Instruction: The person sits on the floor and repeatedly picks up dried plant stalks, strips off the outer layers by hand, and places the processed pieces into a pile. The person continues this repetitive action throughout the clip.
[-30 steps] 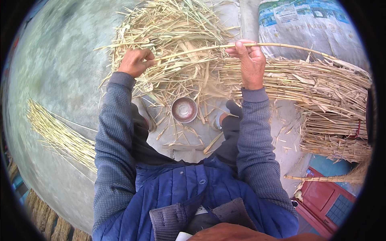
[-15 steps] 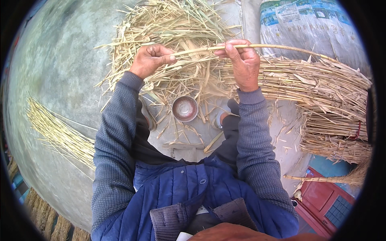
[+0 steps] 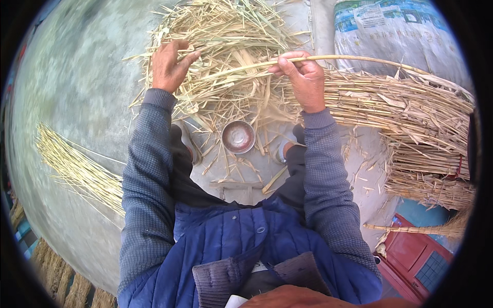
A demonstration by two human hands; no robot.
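Observation:
My right hand [image 3: 304, 78] is closed around a long pale reed stalk [image 3: 359, 58] that arcs away to the right over the reed bundle. The stalk's left end points at my left hand [image 3: 168, 64]. That hand lies with fingers apart on a loose heap of dry husks and leaf scraps [image 3: 231, 41], holding nothing that I can see. Both forearms are in grey knit sleeves.
A thick bundle of unstripped reeds [image 3: 411, 110] lies at the right. A small round metal bowl [image 3: 238, 137] stands between my feet. Thin stripped stalks [image 3: 77, 167] lie in a row at the left. A white printed sack [image 3: 400, 36] sits top right, a red box [image 3: 411, 251] bottom right.
My left hand slid along the stalk toward the right hand, then let go and moved up-left onto the husk heap. The right hand keeps its grip on the stalk.

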